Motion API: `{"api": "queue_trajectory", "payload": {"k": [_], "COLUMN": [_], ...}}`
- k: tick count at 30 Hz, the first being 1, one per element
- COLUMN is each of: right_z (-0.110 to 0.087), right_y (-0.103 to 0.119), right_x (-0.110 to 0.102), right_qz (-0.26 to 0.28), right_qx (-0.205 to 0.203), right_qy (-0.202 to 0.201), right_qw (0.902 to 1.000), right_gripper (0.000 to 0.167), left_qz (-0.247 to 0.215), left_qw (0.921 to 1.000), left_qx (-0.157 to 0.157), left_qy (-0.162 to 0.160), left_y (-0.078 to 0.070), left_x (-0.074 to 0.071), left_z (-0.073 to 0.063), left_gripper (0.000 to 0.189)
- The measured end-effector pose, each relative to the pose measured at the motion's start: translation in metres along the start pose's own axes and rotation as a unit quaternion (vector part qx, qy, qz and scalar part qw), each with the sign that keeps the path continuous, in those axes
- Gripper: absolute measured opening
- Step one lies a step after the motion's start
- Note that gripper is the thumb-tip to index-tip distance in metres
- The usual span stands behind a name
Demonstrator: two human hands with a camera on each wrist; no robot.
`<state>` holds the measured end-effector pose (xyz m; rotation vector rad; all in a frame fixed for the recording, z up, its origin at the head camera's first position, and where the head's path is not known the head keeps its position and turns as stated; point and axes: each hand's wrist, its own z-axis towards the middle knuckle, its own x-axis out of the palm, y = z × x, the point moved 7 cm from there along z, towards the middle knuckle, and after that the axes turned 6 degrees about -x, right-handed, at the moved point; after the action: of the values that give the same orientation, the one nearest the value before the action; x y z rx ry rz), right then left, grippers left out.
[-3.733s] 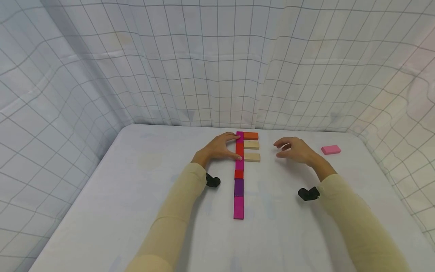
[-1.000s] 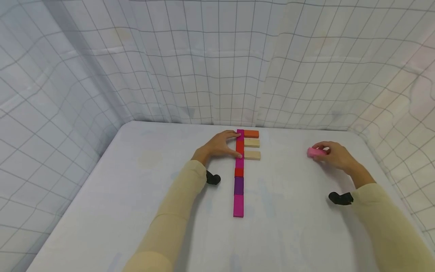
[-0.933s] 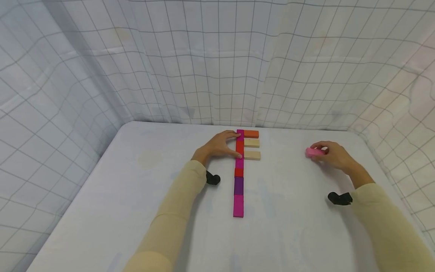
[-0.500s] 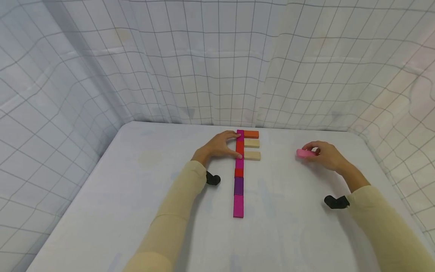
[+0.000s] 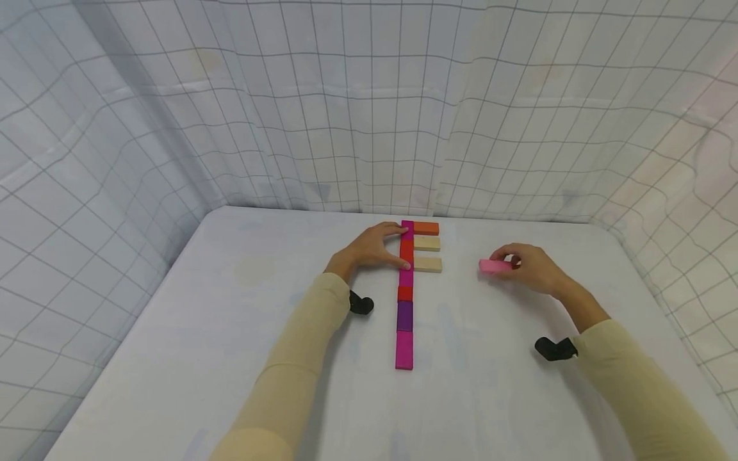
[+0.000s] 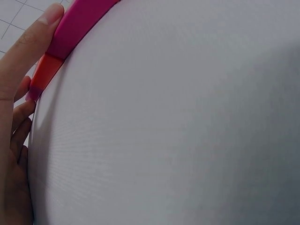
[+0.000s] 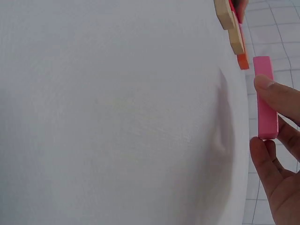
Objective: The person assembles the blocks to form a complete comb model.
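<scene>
My right hand (image 5: pixel 533 267) pinches a pink block (image 5: pixel 492 266) between thumb and fingers, right of the block layout. The right wrist view shows this pink block (image 7: pixel 267 112) held off the white surface, over its shadow. My left hand (image 5: pixel 369 248) lies beside a column of flat blocks, fingers spread; its fingertip touches the far magenta block (image 5: pixel 408 225) and its thumb a nearer magenta block (image 5: pixel 406 280). Between them is a red block (image 5: pixel 407 250). Nearer in the column are a small red block (image 5: pixel 405 293), a purple block (image 5: pixel 405 315) and another magenta block (image 5: pixel 404 350).
An orange block (image 5: pixel 426 228) and two plain wooden blocks, one farther (image 5: pixel 427 244) and one nearer (image 5: pixel 428 265), stick out rightward from the column. The white table (image 5: pixel 202 333) has checked curtains (image 5: pixel 380 115) behind and at both sides.
My right hand took up the pink block from the table's right side and has carried it left toward the column. My left hand stays in place at the column.
</scene>
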<state>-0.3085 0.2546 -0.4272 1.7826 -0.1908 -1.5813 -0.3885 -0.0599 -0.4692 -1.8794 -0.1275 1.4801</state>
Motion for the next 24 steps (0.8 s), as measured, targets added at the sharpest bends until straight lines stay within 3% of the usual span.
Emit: {"api": "queue_trajectory", "payload": {"k": [10, 16, 24], "right_z": [0.013, 0.022, 0.033], "right_y": [0.027, 0.045, 0.07], "right_x": [0.028, 0.041, 0.065], "right_qz": [0.011, -0.002, -0.008], "right_qx": [-0.058, -0.077, -0.096], "right_qy": [0.023, 0.012, 0.044], "right_qw": [0.998, 0.997, 0.9944], "right_gripper": [0.028, 0.026, 0.03], "left_qz": [-0.001, -0.002, -0.003], "left_qw": [1.0, 1.0, 1.0], "left_qx": [0.004, 0.002, -0.008], "left_qy": [-0.003, -0.005, 0.0], "left_y": [0.0, 0.0, 0.0], "left_x": [0.0, -0.002, 0.0], "left_z": [0.0, -0.002, 0.0], "left_gripper": [0.092, 0.091, 0.093]}}
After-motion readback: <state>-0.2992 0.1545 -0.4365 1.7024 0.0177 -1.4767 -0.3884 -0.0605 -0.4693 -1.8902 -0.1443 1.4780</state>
